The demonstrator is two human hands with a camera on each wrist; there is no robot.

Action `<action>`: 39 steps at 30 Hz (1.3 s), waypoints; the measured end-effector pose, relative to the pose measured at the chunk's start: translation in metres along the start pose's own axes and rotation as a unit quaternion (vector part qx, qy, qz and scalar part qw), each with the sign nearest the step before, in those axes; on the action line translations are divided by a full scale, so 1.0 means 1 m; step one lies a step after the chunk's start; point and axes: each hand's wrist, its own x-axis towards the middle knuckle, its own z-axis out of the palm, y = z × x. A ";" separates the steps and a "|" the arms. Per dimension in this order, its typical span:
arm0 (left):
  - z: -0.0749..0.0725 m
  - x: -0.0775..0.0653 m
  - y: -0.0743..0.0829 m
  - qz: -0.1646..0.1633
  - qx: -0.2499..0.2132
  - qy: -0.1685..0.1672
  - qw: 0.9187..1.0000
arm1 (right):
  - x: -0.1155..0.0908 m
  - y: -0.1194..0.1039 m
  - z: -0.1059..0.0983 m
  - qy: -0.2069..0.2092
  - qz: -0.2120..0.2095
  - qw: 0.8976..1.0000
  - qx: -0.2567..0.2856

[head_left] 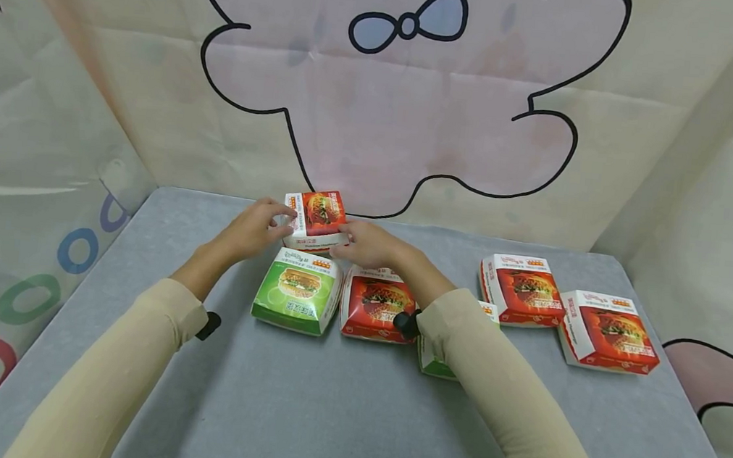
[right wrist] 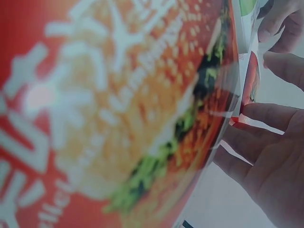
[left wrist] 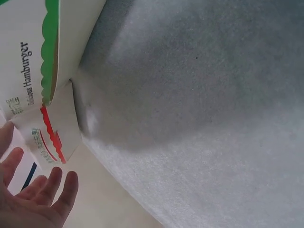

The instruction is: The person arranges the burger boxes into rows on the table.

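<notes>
A red-and-white hamburger box [head_left: 323, 214] lies at the back edge of the table, behind a green hamburger box [head_left: 298, 292]. My left hand [head_left: 255, 228] is at its left side, and my right hand [head_left: 371, 245] is at its right side with fingertips touching it. In the left wrist view the left hand [left wrist: 35, 194] has loosely spread fingers beside the box's white side [left wrist: 45, 137]. The right wrist view shows the right hand [right wrist: 266, 152] with extended fingers against the far box's edge. Another red hamburger box [head_left: 376, 306] sits under the right wrist, filling much of the right wrist view.
A second green box [head_left: 436, 366] is mostly covered by my right sleeve [head_left: 509, 394]. Two red hamburger boxes, one nearer the back [head_left: 525, 290] and one farther right [head_left: 613, 330], lie on the grey-blue tablecloth [head_left: 299, 405]. A printed curtain [head_left: 389, 115] rises behind the table.
</notes>
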 end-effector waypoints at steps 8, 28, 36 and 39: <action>0.000 0.003 -0.001 -0.016 0.026 -0.020 0.999 | 0.000 0.003 0.001 0.007 -0.016 1.000 0.023; 0.002 0.002 0.003 -0.044 0.022 -0.004 0.999 | 0.001 -0.005 0.003 -0.005 -0.007 0.998 -0.056; 0.003 0.002 0.003 -0.043 0.030 0.004 0.999 | 0.000 -0.007 0.004 -0.016 -0.033 0.998 -0.053; 0.004 0.002 0.002 -0.041 0.027 0.006 0.999 | 0.000 -0.009 0.004 -0.020 -0.037 0.998 -0.044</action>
